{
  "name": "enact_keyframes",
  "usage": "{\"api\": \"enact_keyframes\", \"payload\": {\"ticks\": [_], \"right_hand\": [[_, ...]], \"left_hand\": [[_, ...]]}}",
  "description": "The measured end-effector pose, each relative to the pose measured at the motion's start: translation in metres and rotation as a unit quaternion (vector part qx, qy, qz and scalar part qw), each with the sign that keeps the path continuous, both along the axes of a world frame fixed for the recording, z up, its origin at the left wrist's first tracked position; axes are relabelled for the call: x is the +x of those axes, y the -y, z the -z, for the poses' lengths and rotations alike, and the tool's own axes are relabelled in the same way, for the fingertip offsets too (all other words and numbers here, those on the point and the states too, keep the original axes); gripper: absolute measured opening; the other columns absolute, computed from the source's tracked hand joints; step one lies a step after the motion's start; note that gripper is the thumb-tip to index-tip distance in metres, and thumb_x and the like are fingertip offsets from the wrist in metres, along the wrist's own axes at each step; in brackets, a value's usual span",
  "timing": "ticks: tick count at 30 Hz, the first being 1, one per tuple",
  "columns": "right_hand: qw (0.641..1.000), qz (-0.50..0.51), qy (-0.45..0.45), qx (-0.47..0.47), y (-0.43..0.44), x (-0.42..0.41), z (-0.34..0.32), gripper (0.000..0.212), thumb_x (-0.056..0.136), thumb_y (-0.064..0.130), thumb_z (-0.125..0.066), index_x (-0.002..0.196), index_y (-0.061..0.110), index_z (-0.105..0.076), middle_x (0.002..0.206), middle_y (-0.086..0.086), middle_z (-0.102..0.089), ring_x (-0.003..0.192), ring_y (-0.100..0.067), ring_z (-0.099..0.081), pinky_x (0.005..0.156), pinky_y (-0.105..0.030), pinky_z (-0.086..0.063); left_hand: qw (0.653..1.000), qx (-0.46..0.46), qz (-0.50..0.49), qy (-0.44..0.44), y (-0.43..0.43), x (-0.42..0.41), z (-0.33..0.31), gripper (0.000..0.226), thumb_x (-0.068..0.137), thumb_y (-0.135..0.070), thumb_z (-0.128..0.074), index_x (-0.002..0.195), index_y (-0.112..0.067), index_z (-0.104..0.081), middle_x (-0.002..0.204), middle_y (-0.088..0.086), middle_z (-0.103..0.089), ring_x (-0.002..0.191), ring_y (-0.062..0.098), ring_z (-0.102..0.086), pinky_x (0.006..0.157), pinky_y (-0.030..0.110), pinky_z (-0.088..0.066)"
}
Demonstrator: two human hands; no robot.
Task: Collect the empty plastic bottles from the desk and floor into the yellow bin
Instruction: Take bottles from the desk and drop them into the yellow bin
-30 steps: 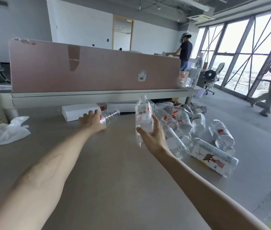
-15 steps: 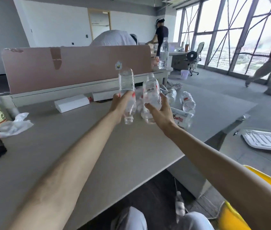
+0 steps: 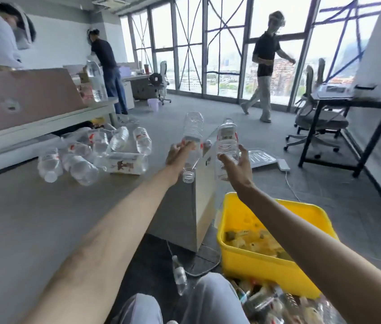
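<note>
- The left hand [image 3: 180,152] is closed around a clear plastic bottle [image 3: 192,136]; the bottle is held upside down, its open neck pointing down past the desk's corner and its base up.
- The right hand [image 3: 232,161] grips a second clear bottle [image 3: 227,142] with the fingers wrapped around its lower body; this one has a red-and-white label with a barcode, and its top end points up; the two held bottles are just beside each other but apart.
- Both arms reach forward over the near corner of the grey desk [image 3: 33,218].
- The yellow bin [image 3: 255,258] stands on the floor below and to the right of the desk corner, under the right forearm; it holds some small items too blurred to tell.
- A pile of empty bottles [image 3: 96,150] lies on the desk to the left of the hands, along with a flat clear bottle with a printed label [image 3: 126,161].
- One more bottle on the floor [image 3: 179,275] lies beneath the desk edge, near the person's knees; a heap of mixed bottles [image 3: 278,302] sits on the floor in front of the bin.
- A metal tray [image 3: 262,157] rests on the floor beyond the right hand; an office chair [image 3: 318,122] and a black table [image 3: 360,108] stand to the right.
</note>
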State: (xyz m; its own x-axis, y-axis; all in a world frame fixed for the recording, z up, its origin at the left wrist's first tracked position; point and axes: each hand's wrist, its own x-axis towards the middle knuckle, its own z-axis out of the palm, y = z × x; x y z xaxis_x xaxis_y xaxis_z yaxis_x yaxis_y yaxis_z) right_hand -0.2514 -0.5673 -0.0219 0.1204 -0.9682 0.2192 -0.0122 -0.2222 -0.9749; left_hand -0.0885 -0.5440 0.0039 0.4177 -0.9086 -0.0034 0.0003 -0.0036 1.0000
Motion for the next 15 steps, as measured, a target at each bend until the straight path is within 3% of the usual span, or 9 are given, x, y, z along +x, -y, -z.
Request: {"api": "enact_keyframes", "payload": {"ticks": [2, 5, 8, 11, 12, 15], "right_hand": [[0.999, 0.032, -0.01, 0.015, 0.005, -0.037, 0.022, 0.078, 0.074, 0.04, -0.071, 0.142, 0.018, -0.038, 0.123, -0.002, -0.061, 0.11, -0.019, -0.061, 0.097, -0.045, -0.052], [0.997, 0.059, -0.025, 0.043, 0.006, -0.087, 0.052, 0.072, 0.073, 0.046, -0.068, 0.137, 0.026, -0.041, 0.13, -0.004, -0.055, 0.111, -0.023, -0.06, 0.081, -0.043, -0.058], [0.992, 0.076, -0.018, 0.103, 0.003, -0.127, 0.078, 0.063, 0.09, 0.03, -0.065, 0.143, 0.024, -0.032, 0.131, -0.008, -0.052, 0.109, -0.03, -0.061, 0.065, -0.035, -0.059], [0.986, 0.094, -0.012, 0.141, 0.004, -0.154, 0.103, 0.07, 0.087, 0.034, -0.065, 0.146, 0.02, -0.03, 0.133, -0.013, -0.055, 0.106, -0.03, -0.063, 0.075, -0.043, -0.059], [0.984, 0.102, -0.009, 0.147, 0.005, -0.16, 0.108, 0.074, 0.084, 0.038, -0.065, 0.146, 0.019, -0.03, 0.133, -0.014, -0.055, 0.107, -0.03, -0.063, 0.08, -0.045, -0.058], [0.982, 0.112, 0.004, 0.153, 0.009, -0.172, 0.117, 0.076, 0.083, 0.039, -0.063, 0.148, 0.017, -0.03, 0.134, -0.012, -0.054, 0.1, -0.021, -0.063, 0.072, -0.034, -0.054]], "left_hand": [[0.999, 0.016, 0.034, -0.019, 0.021, -0.031, 0.019, 0.056, 0.075, -0.042, -0.071, 0.119, -0.011, -0.056, 0.101, 0.006, -0.059, 0.077, 0.019, -0.06, 0.061, 0.027, -0.053], [0.993, 0.088, 0.074, -0.017, 0.046, -0.071, 0.055, 0.08, 0.057, -0.062, -0.071, 0.123, -0.021, -0.053, 0.116, 0.008, -0.059, 0.098, 0.029, -0.062, 0.084, 0.049, -0.056], [0.988, 0.128, 0.081, -0.014, 0.058, -0.103, 0.092, 0.064, 0.075, -0.058, -0.066, 0.125, -0.023, -0.046, 0.115, 0.007, -0.059, 0.1, 0.028, -0.063, 0.08, 0.048, -0.058], [0.981, 0.16, 0.101, -0.049, 0.065, -0.124, 0.121, 0.067, 0.077, -0.054, -0.069, 0.126, -0.019, -0.04, 0.113, 0.014, -0.059, 0.089, 0.033, -0.067, 0.063, 0.052, -0.06], [0.98, 0.166, 0.1, -0.048, 0.072, -0.129, 0.134, 0.074, 0.073, -0.058, -0.07, 0.127, -0.018, -0.038, 0.112, 0.014, -0.059, 0.088, 0.033, -0.067, 0.063, 0.055, -0.06], [0.975, 0.198, 0.101, -0.019, 0.079, -0.14, 0.157, 0.087, 0.068, -0.063, -0.068, 0.136, -0.02, -0.033, 0.122, 0.01, -0.055, 0.105, 0.034, -0.061, 0.087, 0.057, -0.054]]}}
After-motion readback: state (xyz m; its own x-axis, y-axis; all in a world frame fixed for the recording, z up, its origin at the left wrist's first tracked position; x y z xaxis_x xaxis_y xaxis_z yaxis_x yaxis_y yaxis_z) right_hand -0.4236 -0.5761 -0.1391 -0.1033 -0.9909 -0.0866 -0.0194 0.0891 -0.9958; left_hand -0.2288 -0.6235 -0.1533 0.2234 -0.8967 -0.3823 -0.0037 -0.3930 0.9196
